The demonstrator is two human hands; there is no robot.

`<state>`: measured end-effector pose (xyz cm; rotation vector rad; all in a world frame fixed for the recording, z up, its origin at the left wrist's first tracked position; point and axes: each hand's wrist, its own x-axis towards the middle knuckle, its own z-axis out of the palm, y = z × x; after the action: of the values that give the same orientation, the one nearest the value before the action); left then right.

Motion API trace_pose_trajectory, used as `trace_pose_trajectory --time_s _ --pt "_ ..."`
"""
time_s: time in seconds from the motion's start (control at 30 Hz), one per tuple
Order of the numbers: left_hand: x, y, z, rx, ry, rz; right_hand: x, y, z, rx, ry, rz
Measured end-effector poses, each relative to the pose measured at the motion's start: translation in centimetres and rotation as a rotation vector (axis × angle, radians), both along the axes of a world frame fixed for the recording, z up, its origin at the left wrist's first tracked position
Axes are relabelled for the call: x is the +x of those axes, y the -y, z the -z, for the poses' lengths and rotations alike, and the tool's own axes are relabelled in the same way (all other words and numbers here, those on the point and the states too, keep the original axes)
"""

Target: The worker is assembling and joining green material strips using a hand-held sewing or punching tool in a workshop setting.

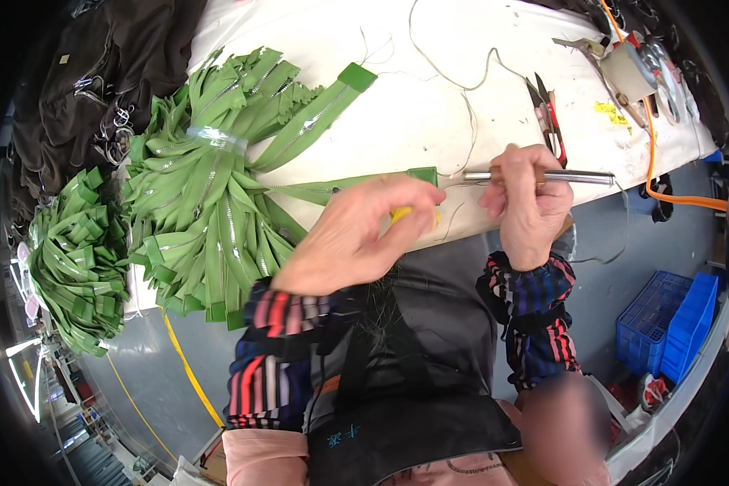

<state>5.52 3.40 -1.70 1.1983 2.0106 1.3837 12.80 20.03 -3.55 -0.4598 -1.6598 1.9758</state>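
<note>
My left hand [364, 231] is curled closed near the table's front edge. A small yellow thing [402, 214] shows between its thumb and fingers; most of it is hidden. Just beyond those fingers lies the tabbed end of a green zipper [423, 174], which runs out from a large tied bundle of green zippers [211, 194]. My right hand [530, 202] pinches a slim pen-like tool [579, 176] with a metal barrel, held nearly level. Its left tip points toward the zipper end, and a thin cord trails from its right end.
Red-handled scissors [549, 121] lie beyond my right hand. Tools and a tape roll [628, 71] sit at the far right, beside an orange cable [653, 154]. Dark garments [97, 81] and a second green zipper bundle [79, 263] are at left. Blue crates [664, 324] stand lower right.
</note>
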Motion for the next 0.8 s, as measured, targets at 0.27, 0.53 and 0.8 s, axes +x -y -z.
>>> trace_pose_trajectory --time_s 0.27,0.53,0.8 --pt "0.9 -3.5 -1.0 -0.114 -0.162 -0.340 -0.7 -0.1 -0.3 -0.170 -0.174 0.259" --pt "-0.6 -4.4 0.5 -0.196 -0.227 -0.457 -1.0 0.1 -0.9 -0.089 -0.104 0.132" --pt "-1.2 -3.9 0.7 0.023 0.409 -0.460 -1.4 0.0 -1.0 -0.021 0.134 -0.019"
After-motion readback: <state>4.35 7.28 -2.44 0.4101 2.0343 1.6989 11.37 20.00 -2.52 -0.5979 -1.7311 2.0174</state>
